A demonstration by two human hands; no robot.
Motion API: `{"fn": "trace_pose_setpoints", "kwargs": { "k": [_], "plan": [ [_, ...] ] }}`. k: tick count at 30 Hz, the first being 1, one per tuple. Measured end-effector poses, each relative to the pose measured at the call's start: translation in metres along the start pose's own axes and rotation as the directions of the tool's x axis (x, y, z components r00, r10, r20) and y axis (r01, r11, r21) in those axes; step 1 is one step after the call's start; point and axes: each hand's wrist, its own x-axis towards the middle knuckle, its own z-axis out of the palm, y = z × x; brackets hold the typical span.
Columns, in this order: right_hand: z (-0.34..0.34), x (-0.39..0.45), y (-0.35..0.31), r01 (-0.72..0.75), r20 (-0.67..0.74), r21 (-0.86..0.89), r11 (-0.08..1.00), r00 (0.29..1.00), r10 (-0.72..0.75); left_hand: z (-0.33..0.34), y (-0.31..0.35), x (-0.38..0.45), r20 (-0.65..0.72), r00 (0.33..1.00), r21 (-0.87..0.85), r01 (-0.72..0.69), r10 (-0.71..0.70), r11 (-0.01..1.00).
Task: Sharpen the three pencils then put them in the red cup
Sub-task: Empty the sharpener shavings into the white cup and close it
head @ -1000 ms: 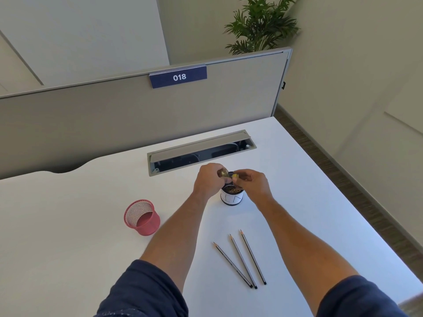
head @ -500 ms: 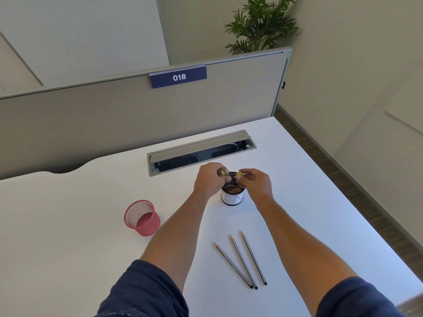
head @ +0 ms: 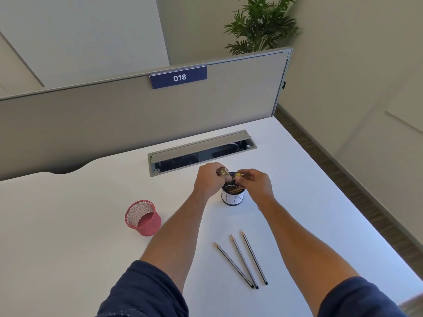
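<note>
Three slim dark grey pencils (head: 242,259) lie loose on my white counter (head: 68,236), side by side with their sharpened tips pointing away from me and their blunt ends nearly meeting. They sit on the near side of the small white-and-black round container (head: 232,197), well apart from it, between my two forearms. The red mesh metal cup (head: 143,218) stands upright to the left of that container, well apart from it and from the pencils, and I see nothing in it.

Right over the container's open mouth, my left hand (head: 209,181) has its fingers curled round a small brass-coloured sharpener piece (head: 223,172). My right hand (head: 254,183) pinches a second small yellowish piece (head: 238,175) between thumb and fingertips, just beside the first; I cannot tell whether the two pieces touch. Brownish shavings (head: 233,190) show inside the container under my hands.

Beyond the container, a long grey cable hatch (head: 201,149) is set into the counter with its lid tilted up. Further back stands a beige partition panel (head: 114,124) carrying a dark blue label reading 018 (head: 178,77), and a green leafy plant (head: 261,24) rises behind its right end.
</note>
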Motion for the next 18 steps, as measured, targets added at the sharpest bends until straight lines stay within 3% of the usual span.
{"fn": "trace_pose_setpoints", "kwargs": {
  "k": [4, 7, 11, 18],
  "plan": [
    [-0.007, -0.002, -0.001, -0.034, -0.042, 0.173, 0.984, 0.998, 0.041, -0.004, -0.002, -0.003, -0.036, 0.998, -0.133, 0.051, -0.056, 0.990],
    [-0.010, -0.005, -0.002, -0.064, 0.020, 0.259, 0.964, 0.998, 0.061, -0.006, -0.003, -0.007, -0.009, 0.992, -0.299, 0.117, -0.125, 0.947],
    [-0.009, -0.010, -0.006, -0.056, 0.106, 0.296, 0.954, 0.994, 0.026, -0.007, -0.006, -0.014, 0.053, 0.982, -0.479, 0.183, -0.180, 0.859],
    [-0.006, -0.018, -0.016, -0.039, 0.141, 0.361, 0.932, 0.990, -0.014, -0.014, -0.005, -0.026, 0.114, 0.973, -0.626, 0.228, -0.202, 0.745]
  ]
}}
